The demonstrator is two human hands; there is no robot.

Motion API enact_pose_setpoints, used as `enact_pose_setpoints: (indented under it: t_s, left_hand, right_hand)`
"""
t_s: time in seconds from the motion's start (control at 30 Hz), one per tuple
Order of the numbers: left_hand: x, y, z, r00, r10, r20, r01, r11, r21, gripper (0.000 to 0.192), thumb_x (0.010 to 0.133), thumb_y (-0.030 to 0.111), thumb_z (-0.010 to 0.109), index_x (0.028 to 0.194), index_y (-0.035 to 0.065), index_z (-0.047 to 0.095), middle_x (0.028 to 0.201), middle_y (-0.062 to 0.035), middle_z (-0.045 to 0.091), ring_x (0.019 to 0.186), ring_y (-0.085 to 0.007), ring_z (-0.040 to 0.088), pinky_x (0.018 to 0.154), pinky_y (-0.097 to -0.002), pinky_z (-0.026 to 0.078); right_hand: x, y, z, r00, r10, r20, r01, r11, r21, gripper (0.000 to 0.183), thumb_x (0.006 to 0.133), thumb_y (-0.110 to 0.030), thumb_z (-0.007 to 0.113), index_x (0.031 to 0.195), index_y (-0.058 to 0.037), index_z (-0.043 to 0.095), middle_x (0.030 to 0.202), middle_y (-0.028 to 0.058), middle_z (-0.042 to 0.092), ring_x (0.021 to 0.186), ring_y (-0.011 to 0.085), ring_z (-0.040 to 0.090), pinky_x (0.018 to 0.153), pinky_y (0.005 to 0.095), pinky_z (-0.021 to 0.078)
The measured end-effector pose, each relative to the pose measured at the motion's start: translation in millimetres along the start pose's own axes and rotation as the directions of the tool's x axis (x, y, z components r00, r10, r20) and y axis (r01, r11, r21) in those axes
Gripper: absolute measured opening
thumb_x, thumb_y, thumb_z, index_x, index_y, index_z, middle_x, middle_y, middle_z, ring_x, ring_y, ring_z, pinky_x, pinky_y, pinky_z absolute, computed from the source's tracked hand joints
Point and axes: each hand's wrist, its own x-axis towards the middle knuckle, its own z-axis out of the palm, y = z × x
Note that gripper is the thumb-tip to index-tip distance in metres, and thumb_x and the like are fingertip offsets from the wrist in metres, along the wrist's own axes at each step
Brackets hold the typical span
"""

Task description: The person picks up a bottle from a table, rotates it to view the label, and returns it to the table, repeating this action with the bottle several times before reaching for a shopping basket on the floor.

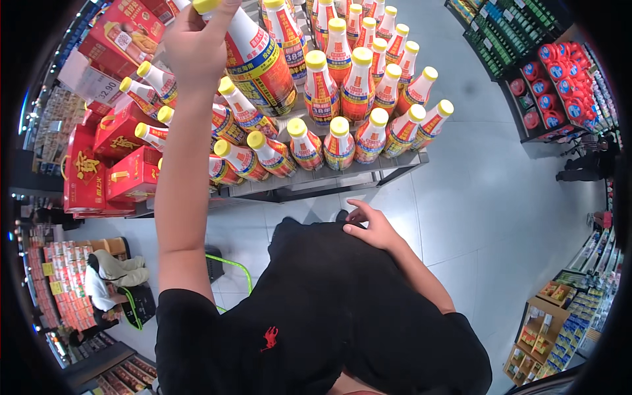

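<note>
My left hand (197, 47) reaches to the upper left and grips a large plastic drink bottle (264, 74) around its neck, near the yellow cap. This bottle leans over the display and looks larger than those around it. Its lower end is close to several similar yellow-capped bottles, such as one standing bottle (339, 143) at the front row; whether it touches them or the shelf cannot be told. My right hand (373, 227) rests low in front of my black shirt, fingers spread and holding nothing.
The bottles stand on a grey display rack (316, 180). Red gift boxes (86, 170) and a price sign (96, 81) are on its left. A black basket with a green handle (215, 264) is on the floor by me. Another person (106, 276) with a basket is at left; shelves line both sides.
</note>
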Motion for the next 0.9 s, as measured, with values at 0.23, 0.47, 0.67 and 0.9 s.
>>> enact_pose_setpoints:
  t_s: [0.23, 0.47, 0.67, 0.9]
  left_hand:
    - [7, -51, 11, 0.997, -0.076, 0.008, 0.073, 0.979, 0.192, 0.035, 0.089, 0.029, 0.079, 0.1, -0.002, 0.069, 0.082, -0.0012, 0.068, 0.071, -0.0058, 0.06, 0.064, -0.0239, 0.048]
    - [-15, -82, 18, 0.97, -0.232, 0.07, 0.208, 0.947, 0.246, 0.037, 0.088, 0.031, 0.08, 0.1, -0.0022, 0.068, 0.084, -0.0048, 0.07, 0.073, -0.009, 0.064, 0.066, -0.0268, 0.051]
    - [-43, -118, 11, 0.948, -0.312, 0.058, 0.265, 0.879, 0.396, 0.041, 0.084, 0.031, 0.082, 0.1, -0.0031, 0.067, 0.088, -0.0086, 0.072, 0.079, -0.0132, 0.068, 0.071, -0.0305, 0.054]
    - [-72, -147, 9, 0.895, -0.44, 0.076, 0.306, 0.729, 0.612, 0.047, 0.079, 0.031, 0.083, 0.106, -0.0031, 0.064, 0.099, -0.0175, 0.072, 0.092, -0.0276, 0.07, 0.082, -0.0382, 0.054]
  right_hand:
    - [17, -2, -15, 0.999, 0.016, -0.045, -0.015, 1.0, 0.017, 0.073, 0.085, -0.038, 0.077, 0.143, -0.0045, 0.049, 0.108, 0.0145, 0.071, 0.099, 0.0259, 0.07, 0.088, 0.038, 0.0534]
    - [22, 18, -24, 0.996, 0.017, -0.082, -0.019, 1.0, -0.015, 0.074, 0.085, -0.041, 0.077, 0.141, -0.0016, 0.05, 0.108, 0.0174, 0.07, 0.093, 0.0263, 0.07, 0.085, 0.0376, 0.0548]
    - [27, 24, -15, 0.996, 0.031, -0.083, -0.026, 0.998, 0.065, 0.073, 0.085, -0.04, 0.077, 0.141, -0.0013, 0.05, 0.107, 0.0163, 0.07, 0.093, 0.0243, 0.07, 0.086, 0.0364, 0.0546]
    - [24, 35, -17, 0.996, 0.062, -0.06, -0.058, 0.996, 0.062, 0.072, 0.086, -0.04, 0.077, 0.141, -0.0007, 0.05, 0.106, 0.0157, 0.07, 0.093, 0.024, 0.07, 0.086, 0.0361, 0.0545]
